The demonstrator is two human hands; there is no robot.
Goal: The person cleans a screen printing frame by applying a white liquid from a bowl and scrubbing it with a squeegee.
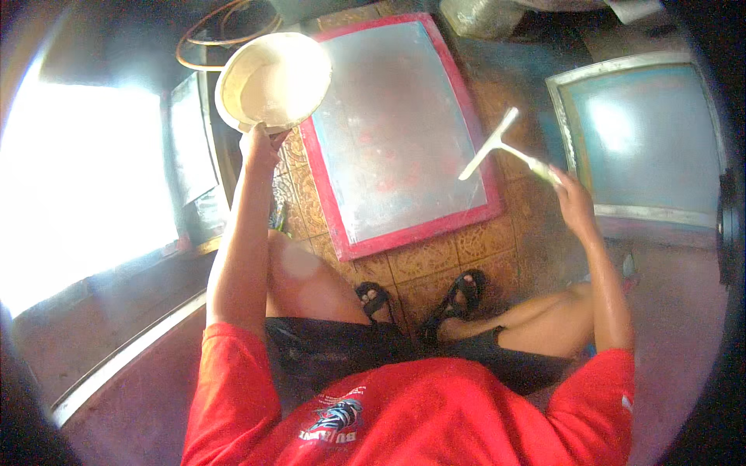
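My left hand grips the near rim of a pale round basin, tilted so that its inside shows. Out to the right, my right hand is closed round the handle of a white T-shaped squeegee. The squeegee's blade appears over the right side of a screen-printing frame, which has a pink-red border and a greyish mesh with faint reddish marks. From this view I cannot tell whether the blade touches the frame. The basin overlaps the frame's upper left corner in the picture.
Brown patterned tiles cover the floor around my sandalled feet. A second screen frame with a silvery border leans at the right. A bright window fills the left side. Orange hose loops hang behind the basin, and a wrapped bundle lies at the back.
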